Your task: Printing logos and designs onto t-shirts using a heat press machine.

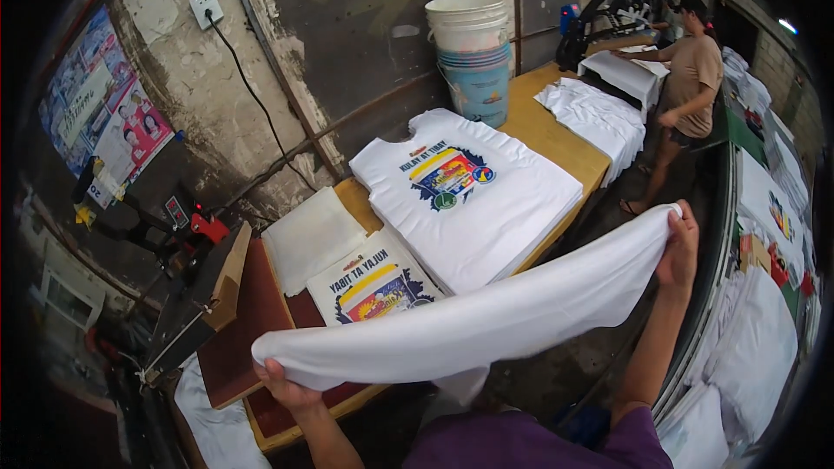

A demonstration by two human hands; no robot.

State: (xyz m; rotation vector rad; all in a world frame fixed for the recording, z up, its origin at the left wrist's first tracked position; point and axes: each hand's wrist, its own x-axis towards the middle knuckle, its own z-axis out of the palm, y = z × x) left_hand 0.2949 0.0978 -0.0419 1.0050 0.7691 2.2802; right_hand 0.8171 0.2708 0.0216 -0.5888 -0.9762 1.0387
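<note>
The cloth in the grip is plain white. Beyond the grip, the shirts are white with a blue, yellow and red print, the table yellowish-brown.

A patchy, stained wall meets dark panels; a yellow-brown table runs alongside, the floor is dark, and a small lamp glows near a block wall

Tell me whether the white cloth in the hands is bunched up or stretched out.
Stretched out: the white cloth spans between the left hand and right hand, held wide apart.
</note>
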